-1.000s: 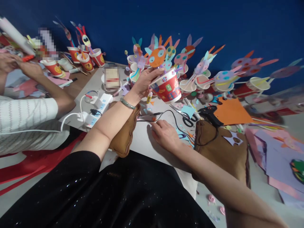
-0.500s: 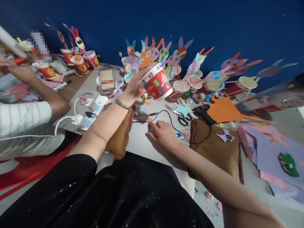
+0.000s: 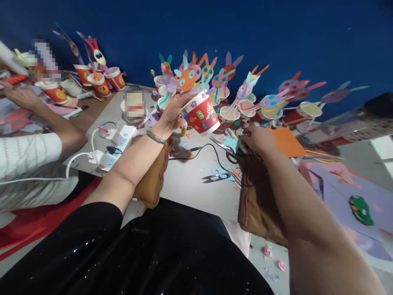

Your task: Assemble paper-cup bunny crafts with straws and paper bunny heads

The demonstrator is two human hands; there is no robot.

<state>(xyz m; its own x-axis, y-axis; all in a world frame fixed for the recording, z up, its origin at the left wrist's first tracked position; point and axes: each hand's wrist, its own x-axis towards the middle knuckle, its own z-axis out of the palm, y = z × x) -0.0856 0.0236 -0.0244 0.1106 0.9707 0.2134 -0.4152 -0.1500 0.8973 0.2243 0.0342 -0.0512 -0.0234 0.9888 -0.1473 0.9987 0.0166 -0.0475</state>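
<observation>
My left hand [image 3: 178,111] is closed around the upper side of a red printed paper cup [image 3: 201,114], which is held tilted above the table. An orange paper rabbit head [image 3: 186,78] with blue ears shows just over the cup's rim. My right hand [image 3: 259,138] reaches forward, its fingers curled over the black glue gun, which it almost fully hides. Scissors [image 3: 229,151] lie just left of it beside a light blue paper piece [image 3: 231,144]. Closer to me are thread snips [image 3: 216,177] among paper scraps.
Several cups with paper animal heads [image 3: 230,114] line the blue wall. A power strip [image 3: 123,143] and a co-worker's arm [image 3: 39,102] are at left. Brown pouches [image 3: 153,180] lie by my forearms. Orange paper [image 3: 287,141] and purple sheets [image 3: 331,192] are at right.
My right hand has moved forward and right from the table's middle to the glue gun, uncovering the thread snips. My left hand still holds the cup in about the same place.
</observation>
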